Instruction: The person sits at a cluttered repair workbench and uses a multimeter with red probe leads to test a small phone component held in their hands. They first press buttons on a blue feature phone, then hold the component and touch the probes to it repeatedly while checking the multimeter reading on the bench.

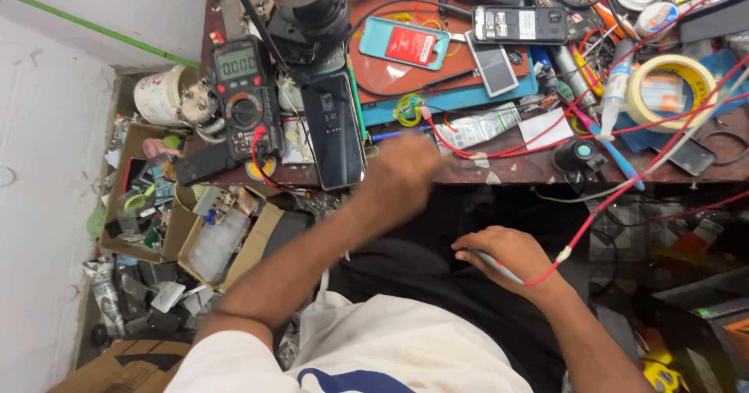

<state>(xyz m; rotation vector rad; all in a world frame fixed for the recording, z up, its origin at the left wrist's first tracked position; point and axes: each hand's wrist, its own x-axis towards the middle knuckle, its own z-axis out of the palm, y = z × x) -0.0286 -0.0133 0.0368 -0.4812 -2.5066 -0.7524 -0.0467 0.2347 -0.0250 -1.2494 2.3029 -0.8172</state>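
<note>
My left hand (pixel 406 176) is blurred at the front edge of the workbench (pixel 507 170), just right of a black smartphone (pixel 334 131) lying screen up. Whether it holds anything I cannot tell. My right hand (pixel 507 254) rests low over my lap, closed on a thin probe (pixel 499 268) with a red lead (pixel 624 182) that runs up to the bench. A black and red multimeter (pixel 243 92) stands left of the phone, its red lead plugged in.
A phone in a teal case (pixel 406 43), an opened keypad phone (pixel 519 24), a roll of tape (pixel 671 88), tubes and wires crowd the bench. Cardboard boxes of parts (pixel 156 198) sit on the floor at left. A microscope head (pixel 312 3) hangs above.
</note>
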